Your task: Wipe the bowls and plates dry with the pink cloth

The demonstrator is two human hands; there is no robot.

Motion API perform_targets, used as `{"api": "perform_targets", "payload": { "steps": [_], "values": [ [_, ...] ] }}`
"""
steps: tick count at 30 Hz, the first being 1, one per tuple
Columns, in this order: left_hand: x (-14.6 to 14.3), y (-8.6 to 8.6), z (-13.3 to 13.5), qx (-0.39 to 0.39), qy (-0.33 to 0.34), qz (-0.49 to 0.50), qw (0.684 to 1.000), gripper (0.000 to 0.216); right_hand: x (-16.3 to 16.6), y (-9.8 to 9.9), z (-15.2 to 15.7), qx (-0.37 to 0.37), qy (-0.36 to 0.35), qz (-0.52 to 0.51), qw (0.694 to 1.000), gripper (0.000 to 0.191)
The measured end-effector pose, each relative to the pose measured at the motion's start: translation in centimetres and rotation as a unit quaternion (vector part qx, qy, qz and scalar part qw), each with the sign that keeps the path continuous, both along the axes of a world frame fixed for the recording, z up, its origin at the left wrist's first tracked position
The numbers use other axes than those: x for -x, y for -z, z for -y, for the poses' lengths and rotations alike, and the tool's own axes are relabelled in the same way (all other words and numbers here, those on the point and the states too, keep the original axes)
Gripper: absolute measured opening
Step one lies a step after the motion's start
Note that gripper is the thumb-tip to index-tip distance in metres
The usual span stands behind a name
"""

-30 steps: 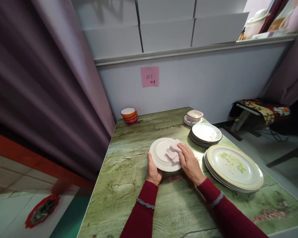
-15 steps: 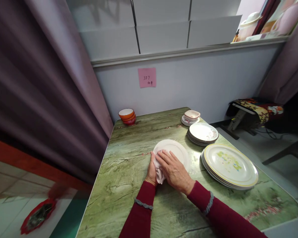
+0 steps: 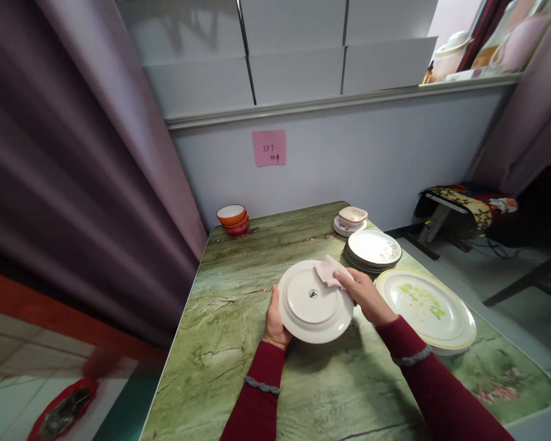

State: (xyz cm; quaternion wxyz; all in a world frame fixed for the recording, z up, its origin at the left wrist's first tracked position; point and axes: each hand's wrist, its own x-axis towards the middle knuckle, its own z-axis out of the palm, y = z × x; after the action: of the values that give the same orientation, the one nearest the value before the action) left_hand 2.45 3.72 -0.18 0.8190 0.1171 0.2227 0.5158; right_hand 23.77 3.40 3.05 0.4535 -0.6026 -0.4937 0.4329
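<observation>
A white plate (image 3: 310,312) is tilted up over the table, its underside with a small dark printed mark facing me. My left hand (image 3: 275,320) grips the plate's left edge, thumb along the rim, its other fingers hidden behind. At the upper right of the plate, my right hand (image 3: 365,294) pinches a pale pink cloth (image 3: 329,271), which lies against the plate's back and rim. To the right stand a stack of large oval plates (image 3: 441,327) with yellow rims and a stack of round plates (image 3: 371,245) with dark edges.
Orange and red bowls (image 3: 232,215) are stacked at the table's far left corner. Small plates with a pinkish bowl (image 3: 352,214) on top sit at the far right. The green marbled table (image 3: 220,343) meets a wall behind; a purple curtain (image 3: 119,153) hangs at left.
The plate has been turned over, from its front to its underside. My right hand has moved right with the cloth, while my left hand has kept to the plate's left edge.
</observation>
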Motion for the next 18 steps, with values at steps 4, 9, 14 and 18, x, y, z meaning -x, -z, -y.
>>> {"api": "perform_targets", "payload": {
  "steps": [4,9,14,18],
  "values": [
    [0.0,0.1,-0.4,0.021,-0.087,-0.028,0.996,0.061,2.0,1.6,1.4,0.056,-0.02,-0.286,0.956,0.047],
    [-0.2,0.1,-0.6,0.035,-0.157,-0.056,0.985,0.058,4.6,2.6,3.2,0.055,0.028,-0.375,0.925,0.045],
    [-0.1,-0.2,-0.7,0.034,-0.147,-0.057,0.987,0.06,4.3,1.7,3.9,0.105,-0.069,-0.372,0.92,0.042],
    [-0.4,0.0,-0.5,0.016,-0.13,-0.053,0.99,0.061,4.3,1.3,3.9,0.091,-0.042,-0.387,0.917,0.045]
  ]
}}
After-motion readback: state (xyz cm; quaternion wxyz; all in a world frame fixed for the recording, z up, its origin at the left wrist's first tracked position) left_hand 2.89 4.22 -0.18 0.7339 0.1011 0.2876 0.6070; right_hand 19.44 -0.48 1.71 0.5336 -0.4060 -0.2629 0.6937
